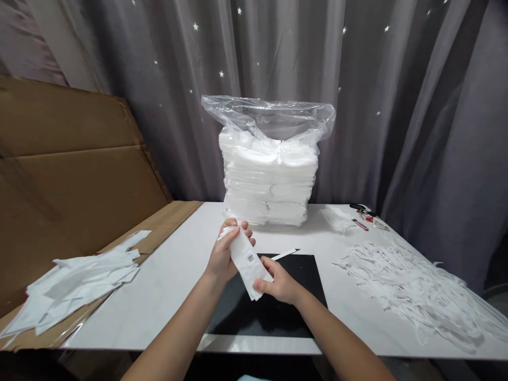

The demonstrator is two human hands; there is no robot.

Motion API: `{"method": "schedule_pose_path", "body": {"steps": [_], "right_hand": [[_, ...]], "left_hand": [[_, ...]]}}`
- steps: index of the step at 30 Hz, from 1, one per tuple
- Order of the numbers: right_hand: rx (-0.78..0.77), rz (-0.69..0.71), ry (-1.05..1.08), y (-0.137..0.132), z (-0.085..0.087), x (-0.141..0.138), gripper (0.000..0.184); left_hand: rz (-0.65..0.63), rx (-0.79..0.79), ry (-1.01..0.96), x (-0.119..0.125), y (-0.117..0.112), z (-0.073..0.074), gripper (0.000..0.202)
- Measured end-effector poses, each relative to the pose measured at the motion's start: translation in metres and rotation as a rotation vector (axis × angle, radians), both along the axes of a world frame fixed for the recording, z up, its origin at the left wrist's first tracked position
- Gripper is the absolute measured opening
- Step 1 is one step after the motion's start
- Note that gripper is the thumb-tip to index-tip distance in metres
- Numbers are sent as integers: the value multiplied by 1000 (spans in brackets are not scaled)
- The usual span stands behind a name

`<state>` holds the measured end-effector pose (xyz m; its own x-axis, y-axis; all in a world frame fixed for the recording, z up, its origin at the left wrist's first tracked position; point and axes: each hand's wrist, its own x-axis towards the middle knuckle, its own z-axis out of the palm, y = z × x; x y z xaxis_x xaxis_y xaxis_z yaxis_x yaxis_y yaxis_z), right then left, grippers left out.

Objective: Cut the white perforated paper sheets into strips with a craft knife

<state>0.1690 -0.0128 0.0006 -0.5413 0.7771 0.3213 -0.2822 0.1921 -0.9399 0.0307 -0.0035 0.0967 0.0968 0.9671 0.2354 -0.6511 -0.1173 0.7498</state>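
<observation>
A folded white fabric piece (246,256) with a small square hole near its middle is held between both hands, over a black mat (296,312). My left hand (224,254) grips its upper end, thumb on top and fingers curled behind. Its lower end is pinched by my right hand (280,283), with the thumb lying across the front. Just beyond the right hand, a thin white strip with a dark pointed tip (286,254) lies at the mat's far edge.
A clear plastic bag (270,180) of stacked white sheets stands at the back. Loose white strips (413,291) are heaped on the right, with a pink-handled tool (360,224) behind. On the left, white pieces (87,280) lie on cardboard (170,217) beside a tall brown panel (71,196).
</observation>
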Motion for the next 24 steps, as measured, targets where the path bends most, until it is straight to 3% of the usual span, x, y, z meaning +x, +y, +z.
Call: {"method": "schedule_pose_path", "body": {"steps": [5,8,12,15,17,19,24], "right_hand": [[52,-16,-110,-1,-5,-1,36],[81,-39,-230,-1,-7,-2,41],[204,-56,-160,-1,-11,-5,65],[293,-190,-13,0,-14,-9,63],[316,-295,-30,1,-15,-11,57],[278,-363,-60,2,-14,-12,53],[4,-448,52,4,-6,-4,40]], "left_hand": [[134,-22,124,0,1,4,33],[172,-44,229,-2,2,2,32],[117,-36,389,2,-4,-5,35],[62,20,528,11,-10,-14,37],[47,34,569,17,-11,-20,36],[45,26,556,22,-9,-25,37],[45,45,460,25,2,-25,44]]}}
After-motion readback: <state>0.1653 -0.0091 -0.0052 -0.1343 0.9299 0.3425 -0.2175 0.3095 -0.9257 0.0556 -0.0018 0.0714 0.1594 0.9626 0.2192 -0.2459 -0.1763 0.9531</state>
